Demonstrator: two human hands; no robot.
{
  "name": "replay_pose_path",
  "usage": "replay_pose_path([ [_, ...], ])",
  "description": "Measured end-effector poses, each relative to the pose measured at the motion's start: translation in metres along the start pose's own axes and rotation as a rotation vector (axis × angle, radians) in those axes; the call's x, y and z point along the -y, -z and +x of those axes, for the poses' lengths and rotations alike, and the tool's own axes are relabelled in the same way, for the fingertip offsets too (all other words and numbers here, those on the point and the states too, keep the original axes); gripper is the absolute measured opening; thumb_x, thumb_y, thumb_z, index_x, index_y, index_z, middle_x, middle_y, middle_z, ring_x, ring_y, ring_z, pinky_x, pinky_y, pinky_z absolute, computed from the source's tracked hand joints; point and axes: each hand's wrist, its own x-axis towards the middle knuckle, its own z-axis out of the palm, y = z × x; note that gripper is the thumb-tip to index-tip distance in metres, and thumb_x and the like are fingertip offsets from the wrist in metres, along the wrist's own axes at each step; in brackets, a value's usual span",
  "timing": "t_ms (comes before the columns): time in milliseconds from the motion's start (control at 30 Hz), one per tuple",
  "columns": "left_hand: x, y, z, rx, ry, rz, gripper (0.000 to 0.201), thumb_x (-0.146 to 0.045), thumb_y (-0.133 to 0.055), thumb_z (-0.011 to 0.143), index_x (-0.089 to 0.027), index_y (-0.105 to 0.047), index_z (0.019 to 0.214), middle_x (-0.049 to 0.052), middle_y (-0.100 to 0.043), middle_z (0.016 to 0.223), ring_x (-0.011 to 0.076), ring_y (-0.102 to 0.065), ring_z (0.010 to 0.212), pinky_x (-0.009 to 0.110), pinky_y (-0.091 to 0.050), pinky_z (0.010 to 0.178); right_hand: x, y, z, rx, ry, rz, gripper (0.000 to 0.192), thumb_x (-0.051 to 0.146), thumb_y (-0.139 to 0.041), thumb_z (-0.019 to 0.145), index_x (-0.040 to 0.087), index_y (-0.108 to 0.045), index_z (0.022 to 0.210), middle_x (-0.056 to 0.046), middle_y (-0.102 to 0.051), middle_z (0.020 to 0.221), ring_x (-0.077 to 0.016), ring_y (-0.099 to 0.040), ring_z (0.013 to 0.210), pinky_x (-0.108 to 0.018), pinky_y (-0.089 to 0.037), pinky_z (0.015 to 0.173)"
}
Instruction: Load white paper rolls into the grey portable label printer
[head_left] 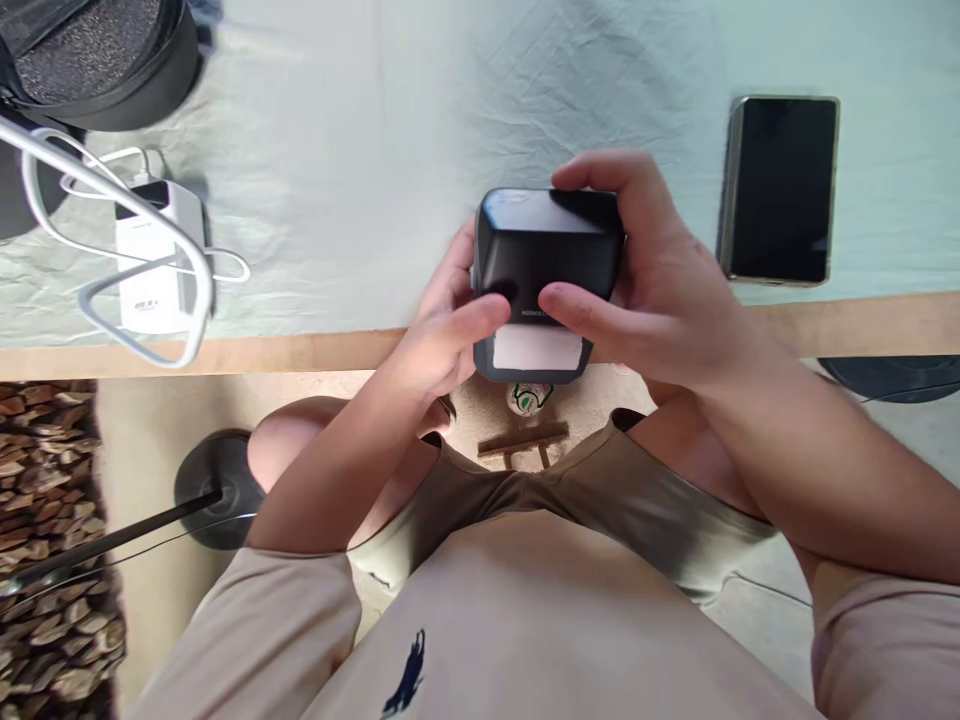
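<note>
A black label printer (551, 265) with a white label strip (536, 348) at its near end is held between my two hands, above the table's front edge. My left hand (454, 325) is closed on its left side, thumb on the top face near the lettering. My right hand (652, 270) grips the right side, with its thumb on top close to the lettering and its index finger over the far corner. The printer hides some of the fingers on both hands.
On the table's pale cloth (337, 180), a phone (784, 190) lies at right. At left are a white power bank (157, 260), a looped white cable (202, 290) and a black case (97, 60). A round black stand base (217, 490) stands on the floor at left.
</note>
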Motion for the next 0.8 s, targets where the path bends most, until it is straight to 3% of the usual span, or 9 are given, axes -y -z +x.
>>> replay_pose_path([
  [133, -0.001, -0.008, -0.001, -0.061, -0.004, -0.009, 0.034, -0.043, -0.098, 0.096, -0.024, -0.084, 0.121, 0.008, -0.088, 0.122, 0.0426, -0.072, 0.164, 0.048, -0.071, 0.124, 0.009, 0.005, 0.002, 0.009, 0.026, -0.023, 0.055, 0.050, -0.076, 0.097, 0.030, -0.064, 0.147, -0.011, -0.077, 0.154, -0.0372, -0.075, 0.141, -0.059, -0.066, 0.122],
  [200, -0.001, -0.010, 0.000, -0.040, -0.010, -0.005, 0.037, -0.051, -0.096, 0.100, -0.023, -0.086, 0.121, 0.010, -0.089, 0.116, 0.0420, -0.072, 0.163, 0.049, -0.068, 0.129, 0.010, 0.007, 0.003, 0.017, 0.009, -0.075, 0.053, 0.051, -0.076, 0.099, 0.030, -0.066, 0.146, -0.011, -0.078, 0.151, -0.0366, -0.077, 0.135, -0.058, -0.068, 0.119],
  [300, -0.001, -0.011, 0.005, -0.080, 0.020, -0.034, 0.037, -0.053, -0.070, 0.119, -0.021, -0.088, 0.123, 0.012, -0.091, 0.117, 0.0350, -0.075, 0.157, 0.047, -0.066, 0.131, -0.002, 0.009, 0.002, -0.057, 0.071, -0.184, 0.048, 0.052, -0.072, 0.106, 0.032, -0.067, 0.149, -0.012, -0.077, 0.151, -0.0351, -0.076, 0.138, -0.055, -0.070, 0.115],
  [367, -0.001, -0.012, 0.009, -0.150, 0.018, -0.051, 0.042, -0.041, -0.053, 0.126, -0.022, -0.089, 0.117, 0.009, -0.091, 0.113, 0.0289, -0.079, 0.147, 0.041, -0.068, 0.124, -0.014, 0.012, 0.001, -0.143, 0.228, -0.263, 0.051, 0.052, -0.071, 0.108, 0.031, -0.067, 0.153, -0.013, -0.076, 0.151, -0.0349, -0.075, 0.142, -0.053, -0.072, 0.110],
  [433, -0.001, -0.013, 0.012, -0.201, -0.004, -0.052, 0.042, -0.035, -0.052, 0.126, -0.025, -0.088, 0.107, 0.006, -0.089, 0.103, 0.0245, -0.083, 0.126, 0.034, -0.070, 0.107, -0.023, 0.015, -0.001, -0.152, 0.386, -0.298, 0.055, 0.047, -0.076, 0.105, 0.029, -0.067, 0.156, -0.014, -0.076, 0.153, -0.0340, -0.075, 0.144, -0.052, -0.073, 0.108],
  [533, -0.003, -0.016, 0.015, -0.243, -0.022, -0.073, 0.045, -0.026, -0.052, 0.125, -0.025, -0.087, 0.097, 0.002, -0.084, 0.090, 0.0175, -0.077, 0.090, 0.028, -0.065, 0.081, -0.023, 0.018, -0.002, -0.121, 0.423, -0.312, 0.052, 0.043, -0.084, 0.106, 0.028, -0.071, 0.154, -0.015, -0.077, 0.152, -0.0327, -0.076, 0.142, -0.048, -0.073, 0.106],
  [633, -0.005, -0.017, 0.016, -0.266, 0.018, -0.077, 0.047, -0.020, -0.049, 0.125, -0.022, -0.085, 0.094, 0.001, -0.078, 0.080, 0.0153, -0.070, 0.077, 0.027, -0.060, 0.076, -0.015, 0.015, -0.002, -0.319, 0.413, -0.339, 0.050, 0.066, -0.083, 0.109, 0.024, -0.082, 0.136, -0.012, -0.077, 0.123, -0.0298, -0.079, 0.114, -0.044, -0.069, 0.089],
  [733, -0.004, -0.011, 0.019, -0.238, 0.070, -0.044, 0.033, -0.033, -0.061, 0.123, -0.024, -0.085, 0.103, 0.003, -0.082, 0.086, 0.0235, -0.082, 0.100, 0.032, -0.065, 0.091, -0.008, 0.011, -0.001, -0.544, 0.373, -0.215, 0.044, 0.070, -0.082, 0.107, 0.026, -0.085, 0.110, -0.002, -0.072, 0.096, -0.0150, -0.066, 0.073, -0.037, -0.051, 0.067],
  [800, -0.002, -0.008, 0.019, -0.185, 0.053, -0.051, 0.029, -0.041, -0.064, 0.122, -0.024, -0.086, 0.116, 0.006, -0.089, 0.102, 0.0275, -0.084, 0.122, 0.034, -0.067, 0.102, -0.007, 0.011, -0.001, -0.579, 0.292, -0.104, 0.037, 0.063, -0.083, 0.106, 0.026, -0.084, 0.105, 0.000, -0.076, 0.102, -0.0112, -0.064, 0.068, -0.033, -0.043, 0.058],
])
